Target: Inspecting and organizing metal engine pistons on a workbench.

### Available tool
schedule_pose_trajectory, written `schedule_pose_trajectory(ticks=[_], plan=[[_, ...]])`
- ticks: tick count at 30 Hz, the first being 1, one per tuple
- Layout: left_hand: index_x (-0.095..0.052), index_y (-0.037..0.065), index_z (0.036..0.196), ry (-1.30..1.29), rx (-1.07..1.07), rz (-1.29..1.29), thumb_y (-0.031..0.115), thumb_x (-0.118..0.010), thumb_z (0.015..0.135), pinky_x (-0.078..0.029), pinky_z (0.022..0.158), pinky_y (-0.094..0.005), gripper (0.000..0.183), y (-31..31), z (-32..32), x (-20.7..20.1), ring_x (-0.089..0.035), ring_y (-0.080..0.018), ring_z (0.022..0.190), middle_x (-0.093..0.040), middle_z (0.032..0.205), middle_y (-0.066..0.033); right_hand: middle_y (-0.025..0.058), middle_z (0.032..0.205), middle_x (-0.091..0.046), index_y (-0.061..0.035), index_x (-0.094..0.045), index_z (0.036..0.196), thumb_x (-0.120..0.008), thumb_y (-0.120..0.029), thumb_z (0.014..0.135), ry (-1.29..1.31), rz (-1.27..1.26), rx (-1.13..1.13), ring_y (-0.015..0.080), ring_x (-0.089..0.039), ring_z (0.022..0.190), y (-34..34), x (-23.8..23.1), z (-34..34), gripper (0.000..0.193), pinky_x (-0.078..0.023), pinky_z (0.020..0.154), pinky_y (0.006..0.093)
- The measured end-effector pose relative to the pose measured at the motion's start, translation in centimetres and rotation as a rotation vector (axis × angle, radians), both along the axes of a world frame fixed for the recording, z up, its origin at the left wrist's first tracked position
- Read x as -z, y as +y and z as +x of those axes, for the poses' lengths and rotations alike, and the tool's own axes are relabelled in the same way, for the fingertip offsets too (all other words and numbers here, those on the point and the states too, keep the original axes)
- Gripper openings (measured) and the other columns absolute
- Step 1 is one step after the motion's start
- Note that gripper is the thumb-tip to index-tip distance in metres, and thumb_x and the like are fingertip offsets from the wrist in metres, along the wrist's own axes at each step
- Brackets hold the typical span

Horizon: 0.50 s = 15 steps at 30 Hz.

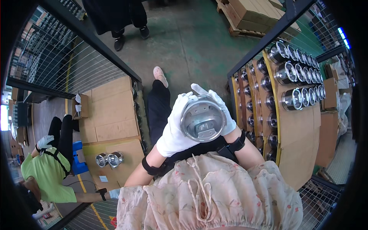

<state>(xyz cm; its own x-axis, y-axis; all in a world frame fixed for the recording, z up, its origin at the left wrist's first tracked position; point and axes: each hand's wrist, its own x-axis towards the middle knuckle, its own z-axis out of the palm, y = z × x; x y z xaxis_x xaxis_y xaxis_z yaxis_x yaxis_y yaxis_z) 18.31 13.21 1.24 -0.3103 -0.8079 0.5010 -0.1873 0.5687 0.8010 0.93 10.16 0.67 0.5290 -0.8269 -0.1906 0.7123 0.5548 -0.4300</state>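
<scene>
A silvery metal engine piston (204,122) is held up in front of my chest, its hollow side with the inner ribs facing me. Wrapped round its left side is my left hand (175,132), in a white glove. My right hand (227,115), gloved too, grips the right side and far rim. Some fingertips are hidden behind the piston. To my right, several more pistons (292,99) stand in rows on a cardboard sheet (297,132) atop a layered stack. Two pistons (115,159) rest on the cardboard-covered stack (109,128) at my left.
Dark metal frames (96,44) with wire mesh border both stacks. A person in a green shirt (48,174) sits at the left, one gloved hand near the left stack. Another person (119,17) stands ahead on the floor. Cartons lie on a pallet (245,30) at the far right.
</scene>
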Motion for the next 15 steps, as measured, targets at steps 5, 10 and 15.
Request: schedule_pose_trajectory(ticks=[5, 10, 15], plan=[[-0.037, -0.003, 0.138, -0.001, -0.096, -0.025, 0.016, -0.086, 0.057, -0.04, 0.105, -0.0447, 0.097, -0.4, -2.8, -1.5, -0.055, -0.0408, 0.116, -0.055, 0.124, -0.021, 0.0089, 0.13, -0.056, -0.0022, -0.041, 0.142, -0.028, -0.038, 0.105, -0.007, 0.112, -0.009, 0.016, -0.053, 0.119, 0.6, 1.8, -2.5, 0.052, -0.04, 0.105, 0.0303], [-0.042, 0.001, 0.137, -0.29, -0.149, 0.134, 0.022, -0.081, 0.059, -0.047, 0.091, -0.044, 0.089, -1.0, -4.3, -1.0, -0.057, -0.0391, 0.106, -0.059, 0.113, -0.0192, 0.0097, 0.102, -0.065, -0.0094, -0.065, 0.097, -0.056, -0.021, 0.092, 1.5, -1.225, 0.513, 0.0279, -0.063, 0.092, 2.3, -1.6, -5.3, 0.016, -0.052, 0.08, 0.0373], [-0.032, -0.001, 0.143, -0.344, 0.021, 0.225, 0.03, -0.086, 0.06, -0.05, 0.085, -0.0447, 0.104, 0.2, -4.7, -0.7, -0.061, -0.0387, 0.096, -0.06, 0.109, -0.0219, 0.0127, 0.077, -0.063, -0.0076, -0.062, 0.077, -0.057, -0.029, 0.088, 1.528, -1.091, 0.218, 0.0326, -0.062, 0.073, 6.7, -2.2, -3.7, 0.025, -0.048, 0.064, 0.0458]])
